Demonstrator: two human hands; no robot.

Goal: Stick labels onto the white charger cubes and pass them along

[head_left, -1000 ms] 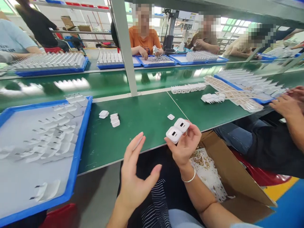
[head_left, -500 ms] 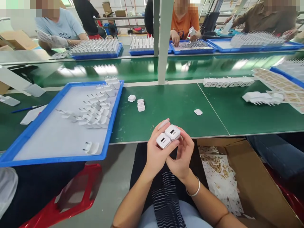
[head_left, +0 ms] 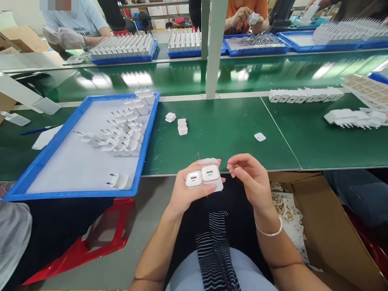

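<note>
My left hand [head_left: 184, 184] is wrapped round two white charger plugs [head_left: 210, 173] held side by side. Their port faces point up toward me, each with a dark slot. Another white piece shows along the far side of the grip, partly covered by fingers. To the right, apart from the chargers, my right hand [head_left: 253, 178] has thumb and fingertips drawn together. Whatever small thing may be between them cannot be made out. Beyond my hands, small white square plates lie in a stack [head_left: 182, 126] and a smaller pile [head_left: 170, 117]; a single plate [head_left: 260, 137] lies farther right.
A blue-rimmed tray [head_left: 144, 151] with several white pronged plug parts [head_left: 123, 139] is at left. White chargers stand in a row [head_left: 304, 95] at back right. An upright post [head_left: 214, 52] rises mid-bench. An open cardboard box [head_left: 336, 230] sits below right. People work across the bench.
My right hand has come off the chargers and moved right. My left hand keeps both chargers, now tilted more level. The view has dipped slightly.
</note>
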